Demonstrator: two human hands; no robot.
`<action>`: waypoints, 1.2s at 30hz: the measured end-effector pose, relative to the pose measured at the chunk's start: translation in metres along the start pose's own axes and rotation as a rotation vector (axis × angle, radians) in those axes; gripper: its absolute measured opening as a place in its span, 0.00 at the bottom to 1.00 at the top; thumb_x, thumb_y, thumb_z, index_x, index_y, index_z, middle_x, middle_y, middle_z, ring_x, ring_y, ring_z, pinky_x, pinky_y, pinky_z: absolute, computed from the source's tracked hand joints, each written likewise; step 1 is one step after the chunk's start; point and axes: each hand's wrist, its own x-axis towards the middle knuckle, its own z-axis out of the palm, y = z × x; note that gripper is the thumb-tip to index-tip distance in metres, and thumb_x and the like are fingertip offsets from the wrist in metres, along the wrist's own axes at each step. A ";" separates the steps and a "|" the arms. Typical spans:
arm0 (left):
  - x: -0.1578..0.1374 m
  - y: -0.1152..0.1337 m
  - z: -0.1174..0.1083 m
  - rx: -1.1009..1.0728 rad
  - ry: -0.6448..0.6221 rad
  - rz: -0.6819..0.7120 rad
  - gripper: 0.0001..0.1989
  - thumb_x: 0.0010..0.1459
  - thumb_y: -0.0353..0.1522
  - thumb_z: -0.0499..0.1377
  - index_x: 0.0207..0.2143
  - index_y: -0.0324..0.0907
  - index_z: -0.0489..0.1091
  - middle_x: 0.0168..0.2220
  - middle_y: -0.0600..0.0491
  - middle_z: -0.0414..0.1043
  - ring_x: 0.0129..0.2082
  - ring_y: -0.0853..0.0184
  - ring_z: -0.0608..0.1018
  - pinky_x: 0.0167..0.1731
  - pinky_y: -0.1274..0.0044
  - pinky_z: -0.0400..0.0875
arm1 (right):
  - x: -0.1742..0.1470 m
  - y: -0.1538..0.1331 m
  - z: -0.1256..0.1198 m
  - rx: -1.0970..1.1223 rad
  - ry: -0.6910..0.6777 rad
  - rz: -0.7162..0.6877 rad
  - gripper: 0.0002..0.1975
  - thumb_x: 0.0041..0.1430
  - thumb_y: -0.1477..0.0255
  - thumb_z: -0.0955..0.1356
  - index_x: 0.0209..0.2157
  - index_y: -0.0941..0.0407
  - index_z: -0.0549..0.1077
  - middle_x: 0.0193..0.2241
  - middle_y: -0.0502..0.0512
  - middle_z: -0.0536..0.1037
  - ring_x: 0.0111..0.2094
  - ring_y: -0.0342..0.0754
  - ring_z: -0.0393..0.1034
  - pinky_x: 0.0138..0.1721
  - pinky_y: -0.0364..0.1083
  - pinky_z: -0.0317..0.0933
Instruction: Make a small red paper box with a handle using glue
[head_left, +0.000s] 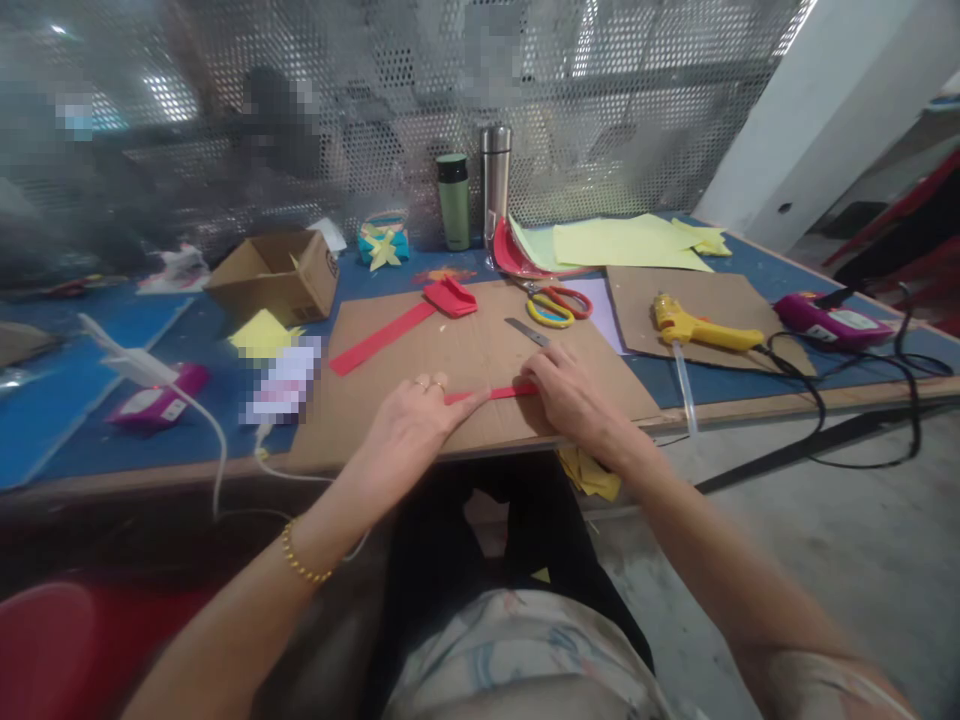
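On the brown cardboard sheet (360,425), at the near edge of the blue tabletop (645,378), I have the narrow red strip (511,392) positioned crosswise between the hands.

Progress: I judge this strip to be at the shaping stage, with its slim form probably produced by a lengthwise fold. No join to another part is visible. The wide red strip (382,341) lies flat, apparently unworked; the folded red piece (451,296) rests at its far end and seems further advanced. Whether the two are connected, I cannot tell. I see no assembled red article.

Hand state: my right hand (568,392) is closed on the strip's right end, fingers curled down. A grey blade (527,331) projects beyond it; whether gripped, I cannot tell. My left hand (416,415) bears on the left end, thumb extended along the strip; its fingertips are hidden, so a pinch cannot be confirmed.

Appearance: bright red, thin, nearly straight, ends covered.
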 end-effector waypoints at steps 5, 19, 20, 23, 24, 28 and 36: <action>0.000 0.002 -0.001 -0.005 0.023 0.009 0.28 0.71 0.26 0.53 0.69 0.55 0.63 0.43 0.46 0.73 0.44 0.59 0.76 0.41 0.70 0.69 | -0.019 -0.036 -0.002 -0.126 0.010 -0.154 0.19 0.74 0.65 0.62 0.57 0.60 0.75 0.58 0.70 0.76 0.58 0.63 0.68 0.58 0.60 0.62; 0.001 0.001 -0.007 -0.002 0.009 -0.016 0.31 0.69 0.24 0.55 0.70 0.57 0.63 0.43 0.42 0.75 0.44 0.54 0.78 0.41 0.68 0.70 | -0.050 -0.035 0.004 -0.185 0.032 -0.073 0.28 0.73 0.60 0.64 0.65 0.64 0.69 0.66 0.71 0.70 0.67 0.62 0.66 0.69 0.64 0.57; 0.001 0.001 -0.007 -0.001 0.008 -0.016 0.31 0.69 0.24 0.54 0.70 0.57 0.63 0.44 0.41 0.75 0.44 0.54 0.78 0.41 0.69 0.70 | -0.054 -0.031 0.001 -0.208 0.040 -0.045 0.27 0.74 0.60 0.63 0.65 0.64 0.70 0.66 0.72 0.71 0.67 0.63 0.66 0.69 0.65 0.57; 0.001 0.000 -0.006 -0.006 0.013 -0.012 0.32 0.68 0.22 0.54 0.69 0.58 0.64 0.45 0.42 0.74 0.43 0.57 0.78 0.39 0.70 0.68 | -0.061 -0.025 -0.009 -0.251 0.061 0.045 0.29 0.74 0.59 0.62 0.63 0.67 0.71 0.63 0.75 0.73 0.66 0.68 0.67 0.68 0.70 0.56; 0.002 -0.001 -0.006 -0.012 0.010 -0.012 0.32 0.68 0.22 0.54 0.69 0.59 0.64 0.45 0.43 0.74 0.42 0.57 0.78 0.39 0.71 0.68 | -0.060 -0.026 -0.010 -0.250 0.072 0.062 0.30 0.73 0.57 0.62 0.64 0.67 0.71 0.63 0.76 0.73 0.66 0.69 0.66 0.68 0.70 0.56; 0.002 0.002 -0.006 -0.046 0.009 -0.033 0.29 0.69 0.24 0.54 0.67 0.58 0.66 0.45 0.44 0.74 0.42 0.57 0.77 0.39 0.70 0.67 | -0.046 -0.040 -0.004 -0.169 0.048 -0.065 0.36 0.72 0.54 0.64 0.69 0.68 0.63 0.69 0.77 0.63 0.72 0.67 0.56 0.71 0.68 0.51; -0.013 0.021 -0.002 -0.007 0.051 -0.171 0.25 0.70 0.27 0.52 0.66 0.52 0.68 0.45 0.41 0.75 0.44 0.55 0.75 0.41 0.67 0.67 | -0.031 -0.052 0.020 -0.100 -0.057 -0.183 0.38 0.71 0.52 0.64 0.70 0.66 0.63 0.69 0.74 0.65 0.71 0.66 0.59 0.71 0.64 0.55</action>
